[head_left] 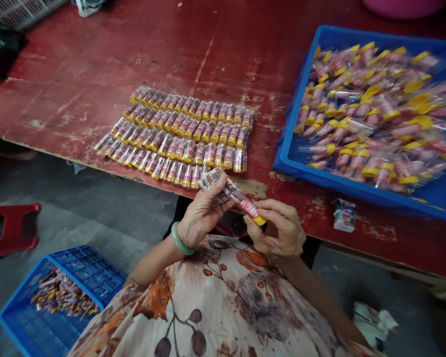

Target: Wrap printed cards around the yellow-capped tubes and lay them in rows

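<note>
My left hand (202,212), with a pale green bangle (182,239) on its wrist, pinches the printed end of a clear plastic tube (241,200). My right hand (277,229) grips the tube's yellow cap end. Printed contents show inside the tube, and a pink label sits near the cap. Just beyond my hands, several rows of small capped tubes (182,136) lie side by side on a worn red tabletop (96,64). The nearest row almost reaches my left fingers.
A blue tray (293,148) heaped with wrapped tubes stands at the right of the table. A small printed packet (344,214) lies near the table's front edge. On the floor are a blue crate (55,302) holding more tubes, a red stool (11,230) and paper scraps (373,322).
</note>
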The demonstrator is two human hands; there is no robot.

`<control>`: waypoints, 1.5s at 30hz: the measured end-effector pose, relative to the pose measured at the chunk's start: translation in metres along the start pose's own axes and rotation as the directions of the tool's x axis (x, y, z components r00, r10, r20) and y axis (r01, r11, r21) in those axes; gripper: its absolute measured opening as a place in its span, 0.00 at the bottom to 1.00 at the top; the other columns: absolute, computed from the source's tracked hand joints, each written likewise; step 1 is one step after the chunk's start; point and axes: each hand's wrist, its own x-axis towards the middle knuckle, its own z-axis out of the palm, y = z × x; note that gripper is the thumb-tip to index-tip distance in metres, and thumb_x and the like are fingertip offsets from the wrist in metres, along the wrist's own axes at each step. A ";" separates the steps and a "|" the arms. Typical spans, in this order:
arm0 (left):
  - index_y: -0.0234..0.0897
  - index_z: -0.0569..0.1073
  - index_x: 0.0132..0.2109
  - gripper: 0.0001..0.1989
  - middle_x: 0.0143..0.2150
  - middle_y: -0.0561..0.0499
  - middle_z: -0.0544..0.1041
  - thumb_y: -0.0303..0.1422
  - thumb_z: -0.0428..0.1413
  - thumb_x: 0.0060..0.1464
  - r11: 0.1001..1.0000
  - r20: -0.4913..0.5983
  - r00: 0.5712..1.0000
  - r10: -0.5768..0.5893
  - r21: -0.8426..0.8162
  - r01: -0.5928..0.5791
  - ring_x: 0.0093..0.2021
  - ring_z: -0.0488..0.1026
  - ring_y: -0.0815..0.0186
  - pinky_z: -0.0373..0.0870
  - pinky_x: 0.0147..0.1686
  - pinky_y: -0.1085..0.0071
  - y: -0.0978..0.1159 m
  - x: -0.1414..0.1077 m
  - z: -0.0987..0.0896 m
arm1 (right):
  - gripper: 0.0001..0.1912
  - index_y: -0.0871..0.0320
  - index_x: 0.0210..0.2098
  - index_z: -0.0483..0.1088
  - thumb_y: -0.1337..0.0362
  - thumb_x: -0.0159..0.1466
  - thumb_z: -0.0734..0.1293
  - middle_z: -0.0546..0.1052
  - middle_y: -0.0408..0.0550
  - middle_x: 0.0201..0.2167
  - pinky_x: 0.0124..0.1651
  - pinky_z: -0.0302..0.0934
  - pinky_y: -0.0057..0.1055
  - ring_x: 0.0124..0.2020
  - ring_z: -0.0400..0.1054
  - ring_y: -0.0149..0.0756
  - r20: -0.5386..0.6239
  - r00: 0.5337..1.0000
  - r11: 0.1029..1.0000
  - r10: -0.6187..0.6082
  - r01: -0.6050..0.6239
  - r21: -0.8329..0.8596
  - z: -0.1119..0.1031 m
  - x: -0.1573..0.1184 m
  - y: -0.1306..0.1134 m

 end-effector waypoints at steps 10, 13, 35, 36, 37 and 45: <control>0.34 0.76 0.35 0.06 0.30 0.52 0.78 0.28 0.65 0.48 0.999 0.057 0.998 -0.010 0.044 0.008 0.31 0.77 0.67 0.76 0.33 0.71 -0.001 -0.003 -0.002 | 0.24 0.57 0.49 0.66 0.74 0.55 0.72 0.76 0.50 0.42 0.42 0.73 0.34 0.42 0.74 0.38 0.056 0.993 0.990 -0.102 0.107 -0.092 -0.003 0.001 -0.005; 0.34 0.76 0.34 0.06 0.31 0.51 0.78 0.28 0.64 0.48 0.999 0.031 0.999 -0.014 0.048 0.013 0.30 0.76 0.67 0.76 0.33 0.70 -0.001 -0.004 -0.003 | 0.23 0.55 0.50 0.66 0.73 0.56 0.71 0.76 0.50 0.42 0.40 0.73 0.36 0.41 0.74 0.38 0.056 0.996 0.991 -0.075 0.081 -0.103 -0.005 -0.002 -0.003; 0.34 0.75 0.33 0.13 0.30 0.53 0.77 0.33 0.69 0.42 0.993 0.090 0.995 0.052 0.098 -0.061 0.29 0.75 0.70 0.76 0.31 0.73 -0.010 0.001 -0.010 | 0.22 0.57 0.47 0.68 0.71 0.54 0.74 0.76 0.51 0.40 0.36 0.74 0.33 0.38 0.75 0.38 0.024 0.998 0.977 -0.064 0.067 -0.203 0.000 -0.005 -0.007; 0.34 0.75 0.34 0.13 0.30 0.53 0.77 0.34 0.68 0.43 0.994 0.087 0.995 0.050 0.097 -0.059 0.30 0.75 0.69 0.76 0.31 0.72 -0.010 0.001 -0.011 | 0.22 0.58 0.47 0.68 0.70 0.54 0.74 0.77 0.51 0.39 0.36 0.74 0.34 0.37 0.75 0.38 0.000 1.000 0.983 -0.026 0.025 -0.179 0.002 -0.006 -0.008; 0.34 0.76 0.35 0.13 0.31 0.53 0.77 0.33 0.68 0.43 0.994 0.080 0.996 0.047 0.095 -0.055 0.31 0.75 0.69 0.76 0.31 0.72 -0.010 0.001 -0.011 | 0.21 0.58 0.47 0.69 0.70 0.55 0.73 0.77 0.51 0.38 0.36 0.73 0.34 0.36 0.75 0.39 -0.025 1.000 0.989 0.003 -0.006 -0.150 0.003 -0.006 -0.008; 0.34 0.76 0.36 0.15 0.31 0.52 0.77 0.36 0.69 0.42 0.989 0.058 0.995 0.081 0.118 -0.087 0.30 0.74 0.69 0.76 0.32 0.71 -0.011 0.003 -0.014 | 0.26 0.58 0.50 0.67 0.72 0.52 0.75 0.77 0.51 0.39 0.38 0.72 0.30 0.37 0.75 0.37 0.031 0.987 0.916 -0.161 0.161 -0.367 0.008 -0.017 -0.005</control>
